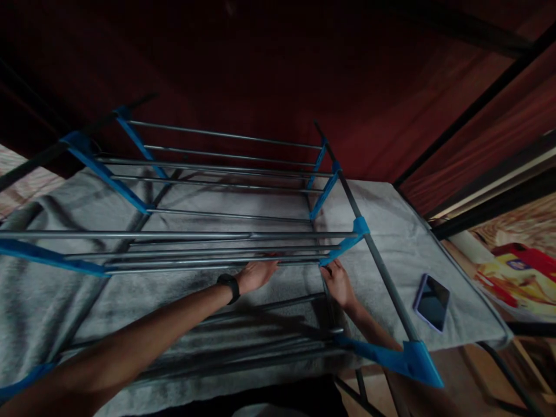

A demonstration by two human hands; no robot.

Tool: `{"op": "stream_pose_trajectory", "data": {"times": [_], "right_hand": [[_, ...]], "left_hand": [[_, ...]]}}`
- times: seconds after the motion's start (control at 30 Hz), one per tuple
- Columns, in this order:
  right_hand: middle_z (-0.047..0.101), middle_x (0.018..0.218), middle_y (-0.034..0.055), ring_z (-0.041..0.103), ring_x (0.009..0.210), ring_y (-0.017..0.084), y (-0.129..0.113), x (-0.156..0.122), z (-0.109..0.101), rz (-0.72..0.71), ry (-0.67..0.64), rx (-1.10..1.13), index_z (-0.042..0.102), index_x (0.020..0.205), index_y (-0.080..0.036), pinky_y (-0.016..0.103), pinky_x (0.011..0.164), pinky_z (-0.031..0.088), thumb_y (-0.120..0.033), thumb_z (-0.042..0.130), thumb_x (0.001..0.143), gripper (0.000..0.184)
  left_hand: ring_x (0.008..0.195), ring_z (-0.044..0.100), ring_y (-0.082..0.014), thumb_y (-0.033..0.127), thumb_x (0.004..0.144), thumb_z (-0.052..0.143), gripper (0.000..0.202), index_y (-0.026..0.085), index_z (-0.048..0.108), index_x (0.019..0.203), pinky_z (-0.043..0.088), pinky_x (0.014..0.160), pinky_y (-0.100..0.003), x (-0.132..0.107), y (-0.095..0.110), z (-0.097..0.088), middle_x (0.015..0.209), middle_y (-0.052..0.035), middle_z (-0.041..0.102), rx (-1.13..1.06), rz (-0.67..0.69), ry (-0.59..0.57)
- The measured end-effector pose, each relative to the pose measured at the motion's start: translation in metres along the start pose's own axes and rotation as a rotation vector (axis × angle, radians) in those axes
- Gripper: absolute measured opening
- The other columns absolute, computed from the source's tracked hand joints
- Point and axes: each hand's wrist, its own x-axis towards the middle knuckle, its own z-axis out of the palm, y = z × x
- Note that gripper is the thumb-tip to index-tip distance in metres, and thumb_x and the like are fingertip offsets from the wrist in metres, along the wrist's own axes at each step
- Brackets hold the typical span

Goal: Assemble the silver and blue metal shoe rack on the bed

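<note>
A metal rack (pixel 217 236) of grey rods and blue plastic connectors lies on its side on a grey blanket (pixel 391 231). My left hand (pixel 256 273), with a black watch on the wrist, reaches up under the middle tier and its fingers curl round a grey rod (pixel 195 263). My right hand (pixel 339 284) pinches the blue connector (pixel 336 252) where those rods end at the right side. Both forearms pass between the rack's lower rods.
A dark phone (pixel 431 301) lies on the blanket to the right of the rack. Dark red curtains and a black bed frame (pixel 478 104) stand behind. A colourful box (pixel 516 278) sits at far right, beyond the blanket's edge.
</note>
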Motion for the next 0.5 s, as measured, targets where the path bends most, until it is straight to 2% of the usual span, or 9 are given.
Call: {"op": "stream_pose_trajectory", "data": {"times": [0.1, 0.23, 0.4, 0.5], "right_hand": [[0.061, 0.099, 0.0105, 0.059, 0.096, 0.027, -0.0013, -0.0002, -0.0015, 0.017, 0.001, -0.005, 0.06, 0.092, -0.02, 0.044, 0.092, 0.049, -0.03, 0.047, 0.091, 0.016], [0.061, 0.097, 0.0094, 0.06, 0.093, 0.025, -0.0048, 0.0, -0.0019, 0.037, 0.005, -0.008, 0.059, 0.089, -0.021, 0.042, 0.09, 0.05, -0.029, 0.048, 0.09, 0.014], [0.06, 0.095, 0.0086, 0.059, 0.079, 0.022, -0.0083, -0.0005, -0.0002, 0.071, 0.016, -0.008, 0.058, 0.085, -0.021, 0.038, 0.077, 0.052, -0.032, 0.05, 0.088, 0.014], [0.059, 0.096, 0.008, 0.06, 0.08, 0.022, -0.0088, -0.0026, 0.0018, 0.088, 0.022, -0.004, 0.059, 0.087, -0.02, 0.036, 0.077, 0.051, -0.033, 0.05, 0.087, 0.015]], "left_hand": [[0.083, 0.068, -0.0224, 0.026, 0.1, 0.035, 0.03, 0.016, 0.062, 0.107, 0.052, 0.078, -0.032, -0.0015, 0.0014, -0.0006, 0.094, -0.0109, 0.072, 0.031, -0.051, -0.052], [0.096, 0.069, -0.0238, 0.029, 0.102, 0.034, 0.034, 0.018, 0.06, 0.122, 0.051, 0.083, -0.033, -0.0033, 0.0036, -0.004, 0.11, -0.011, 0.072, 0.015, -0.069, -0.098], [0.103, 0.068, -0.026, 0.03, 0.102, 0.034, 0.037, 0.017, 0.061, 0.123, 0.05, 0.087, -0.034, -0.0021, 0.0051, -0.0071, 0.112, -0.0117, 0.072, 0.022, -0.104, -0.133], [0.106, 0.068, -0.0265, 0.031, 0.102, 0.035, 0.037, 0.018, 0.06, 0.125, 0.049, 0.089, -0.034, -0.0016, 0.0037, -0.0066, 0.115, -0.012, 0.071, 0.019, -0.102, -0.138]]}}
